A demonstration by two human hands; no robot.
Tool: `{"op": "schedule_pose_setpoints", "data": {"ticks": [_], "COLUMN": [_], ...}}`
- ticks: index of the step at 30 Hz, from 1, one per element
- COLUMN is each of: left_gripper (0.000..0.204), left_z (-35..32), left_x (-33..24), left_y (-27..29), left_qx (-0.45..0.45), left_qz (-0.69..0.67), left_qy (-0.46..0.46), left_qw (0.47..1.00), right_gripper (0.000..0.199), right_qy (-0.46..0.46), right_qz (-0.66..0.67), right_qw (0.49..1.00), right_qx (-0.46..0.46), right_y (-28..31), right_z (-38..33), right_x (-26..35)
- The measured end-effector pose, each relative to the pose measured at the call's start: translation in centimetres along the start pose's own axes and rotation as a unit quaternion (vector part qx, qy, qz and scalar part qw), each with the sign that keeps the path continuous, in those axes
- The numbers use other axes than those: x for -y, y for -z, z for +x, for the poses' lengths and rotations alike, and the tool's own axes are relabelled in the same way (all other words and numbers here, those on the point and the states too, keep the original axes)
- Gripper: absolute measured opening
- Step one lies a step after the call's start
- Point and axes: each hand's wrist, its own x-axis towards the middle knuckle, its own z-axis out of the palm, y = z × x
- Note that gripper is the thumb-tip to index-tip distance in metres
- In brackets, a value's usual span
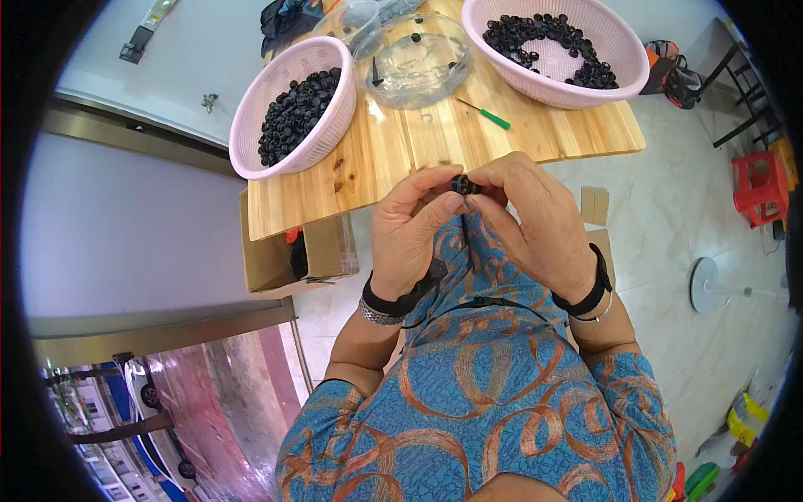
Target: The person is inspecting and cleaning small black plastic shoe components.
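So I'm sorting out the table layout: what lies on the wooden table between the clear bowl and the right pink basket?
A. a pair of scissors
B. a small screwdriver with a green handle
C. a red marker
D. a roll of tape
B: a thin screwdriver with a green handle lies on the bare wooden table, between the clear bowl and the right pink basket.

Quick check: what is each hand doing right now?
Left hand: closed on the small black part.
Right hand: pinching the same small black part.
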Motion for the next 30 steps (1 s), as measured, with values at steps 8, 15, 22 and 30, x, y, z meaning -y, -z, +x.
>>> {"op": "schedule_pose_setpoints", "data": {"ticks": [8, 15, 22, 30], "left_gripper": [0.029, 0.03, 0.028, 0.026], "left_z": [0.28, 0.25, 0.16, 0.01], "left_x": [0.13, 0.24, 0.48, 0.07], "left_y": [0.02, -0.07, 0.15, -0.51], "left_qx": [-0.01, -0.009, 0.011, 0.013], "left_qz": [-0.022, -0.032, 0.0, 0.042], "left_qy": [0.023, 0.023, 0.003, -0.018], "left_qw": [0.999, 0.999, 1.0, 0.999], "right_gripper": [0.019, 0.02, 0.02, 0.02], "right_qy": [-0.003, 0.012, 0.009, 0.033], "right_qz": [0.016, 0.012, 0.01, -0.008], "right_qw": [1.0, 1.0, 1.0, 0.999], "right_qx": [-0.019, -0.023, -0.018, -0.015], "right_y": [-0.08, -0.07, 0.09, 0.3], "right_z": [-0.02, -0.12, -0.22, -0.37], "right_x": [-0.16, -0.33, -0.18, -0.35]}}
